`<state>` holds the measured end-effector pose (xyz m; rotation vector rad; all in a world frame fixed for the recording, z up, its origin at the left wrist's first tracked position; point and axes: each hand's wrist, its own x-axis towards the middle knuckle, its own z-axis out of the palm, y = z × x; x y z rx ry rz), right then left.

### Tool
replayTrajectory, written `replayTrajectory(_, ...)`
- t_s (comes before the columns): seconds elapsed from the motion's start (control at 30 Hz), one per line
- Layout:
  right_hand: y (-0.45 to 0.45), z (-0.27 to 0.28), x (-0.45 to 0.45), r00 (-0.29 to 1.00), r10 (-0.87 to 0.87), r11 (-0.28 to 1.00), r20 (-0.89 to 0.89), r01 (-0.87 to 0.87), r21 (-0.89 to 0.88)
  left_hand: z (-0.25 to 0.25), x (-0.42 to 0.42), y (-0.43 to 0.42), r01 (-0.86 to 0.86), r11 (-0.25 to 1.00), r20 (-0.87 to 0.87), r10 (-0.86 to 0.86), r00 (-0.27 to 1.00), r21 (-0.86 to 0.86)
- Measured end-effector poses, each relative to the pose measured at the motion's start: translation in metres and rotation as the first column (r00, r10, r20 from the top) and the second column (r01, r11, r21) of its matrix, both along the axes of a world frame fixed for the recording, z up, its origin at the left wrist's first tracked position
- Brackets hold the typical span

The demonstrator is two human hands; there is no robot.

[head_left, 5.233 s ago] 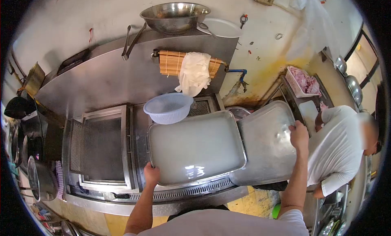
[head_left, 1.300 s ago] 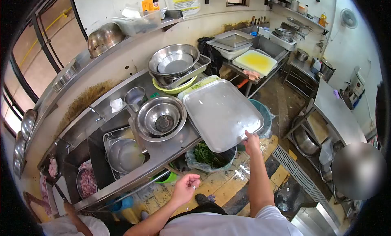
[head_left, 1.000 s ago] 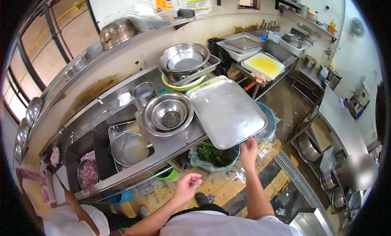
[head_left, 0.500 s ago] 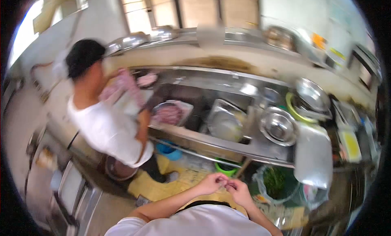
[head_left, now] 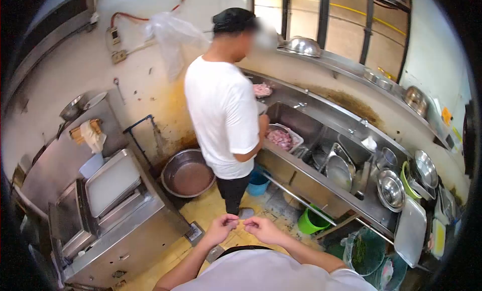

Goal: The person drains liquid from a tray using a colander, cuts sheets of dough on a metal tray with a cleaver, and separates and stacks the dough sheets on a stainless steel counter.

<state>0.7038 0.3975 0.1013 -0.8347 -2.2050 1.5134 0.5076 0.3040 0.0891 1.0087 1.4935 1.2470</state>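
Fingers curled, the left hand (head_left: pixel 222 230) and right hand (head_left: pixel 264 231) nearly meet at the fingertips above the yellow floor (head_left: pixel 201 210); whether a small thing is pinched there I cannot tell. It seems a hands-only step, and reaching the green bucket (head_left: pixel 307 224) by the sink counter (head_left: pixel 311 176), ahead to the right, would call for parting them. Open floor runs between that counter's edge and the steel unit (head_left: pixel 145 231), narrowed by the co-worker (head_left: pixel 221 115).

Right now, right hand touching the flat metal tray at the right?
Apart. Head view shows the green bucket in the wide gap between right hand and metal tray.
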Motion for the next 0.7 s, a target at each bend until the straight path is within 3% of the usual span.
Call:
replayTrajectory(0.23, -0.042, 0.028, -0.153, 0.935, 0.354, 0.935, 0.030, -0.354, 0.005, -0.002, -0.117, -0.095, -0.336, 0.942, 0.027, 0.337, 0.941, -0.017)
replayTrajectory(0.47, -0.058, 0.021, -0.250, 0.801, 0.593, 0.802, 0.078, -0.597, 0.037, 0.003, -0.158, -0.149, -0.603, 0.796, 0.148, 0.603, 0.784, -0.054)
replayTrajectory(0.6, -0.086, 0.017, -0.310, 0.684, 0.727, 0.685, 0.063, -0.728, -0.005, -0.002, -0.174, -0.188, -0.703, 0.706, 0.115, 0.708, 0.697, -0.084)
replayTrajectory(0.7, -0.114, 0.013, -0.363, 0.528, 0.849, 0.529, 0.034, -0.846, -0.065, -0.004, -0.192, -0.221, -0.786, 0.614, 0.052, 0.789, 0.612, -0.066)
